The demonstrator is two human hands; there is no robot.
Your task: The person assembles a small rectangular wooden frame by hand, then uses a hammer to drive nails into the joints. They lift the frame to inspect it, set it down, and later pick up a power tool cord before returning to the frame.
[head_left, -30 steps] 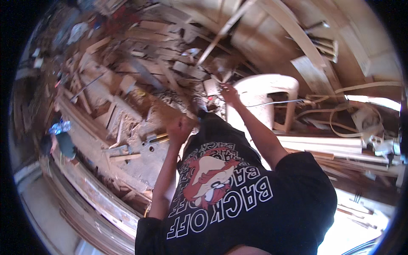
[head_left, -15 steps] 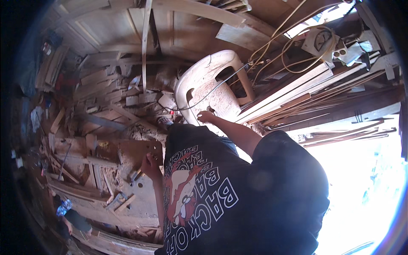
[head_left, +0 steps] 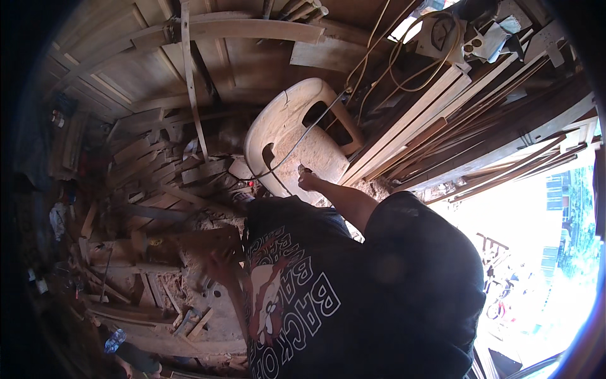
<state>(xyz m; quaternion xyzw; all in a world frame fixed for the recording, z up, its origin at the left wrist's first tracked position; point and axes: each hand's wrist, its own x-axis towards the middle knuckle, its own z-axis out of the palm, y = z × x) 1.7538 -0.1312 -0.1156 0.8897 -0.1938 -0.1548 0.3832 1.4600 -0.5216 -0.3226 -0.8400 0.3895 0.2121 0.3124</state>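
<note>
Over the seat of a pale plastic chair (head_left: 287, 114) covered with sawdust, my right hand (head_left: 308, 181) has its fingers bent closed around something small and dark that I cannot make out. A dark cable (head_left: 309, 131) runs across the chair beside that hand. My left hand (head_left: 222, 268) is in shadow above a wooden workbench (head_left: 183, 344), next to a brown board (head_left: 208, 241). It is smeared by motion, so its fingers and anything in them cannot be told apart.
Wood offcuts (head_left: 145, 151) are heaped at the far left. Long planks (head_left: 410, 126) lie stacked to the right of the chair, with a looped yellow cord (head_left: 394, 69) above them. A narrow upright strip (head_left: 192, 82) stands behind. A plastic bottle (head_left: 115, 341) is at lower left, near another person's arm (head_left: 136, 359).
The whole view has shifted, showing more of the bright outdoors at right. My left hand has come down toward the bench and blurred. My right hand stays over the chair seat.
</note>
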